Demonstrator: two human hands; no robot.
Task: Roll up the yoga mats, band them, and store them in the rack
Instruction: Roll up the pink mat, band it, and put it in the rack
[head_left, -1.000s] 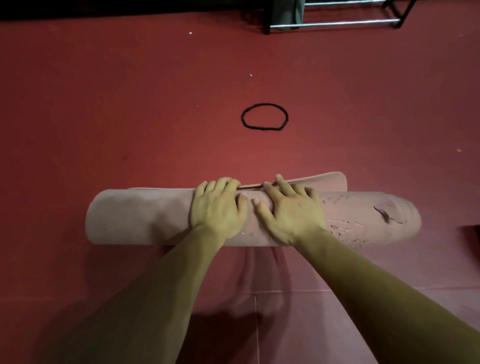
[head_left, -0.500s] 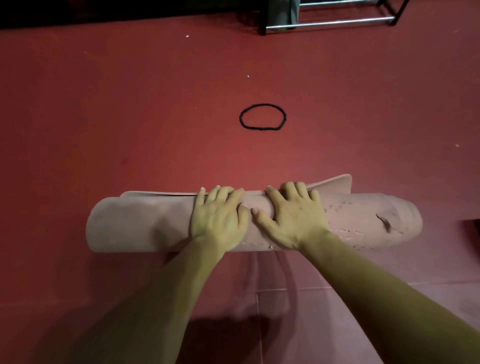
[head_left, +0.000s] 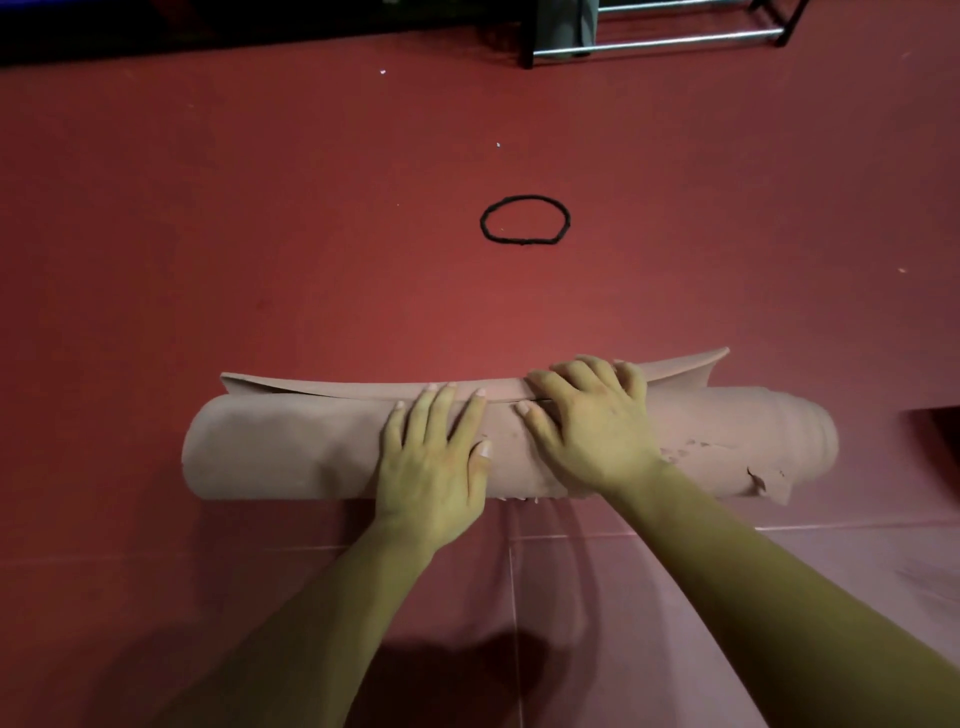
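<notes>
A pink yoga mat lies rolled across the red floor, its worn right end showing the layers. The mat's loose end stands up along the far side of the roll. My left hand presses flat on the middle of the roll, fingers straight. Just to its right, my right hand lies on the roll with its fingers curled over the loose end. A black band lies in a loop on the floor beyond the mat, apart from both hands.
The rack, with black legs and shiny metal bars, stands at the far right top edge. A dark strip runs along the far left edge. A dark object sits at the right edge beside the roll.
The roll has turned away from me and the loose end now stands higher on its far side. My right hand has shifted right and hooked over that end; my left hand stays flat.
</notes>
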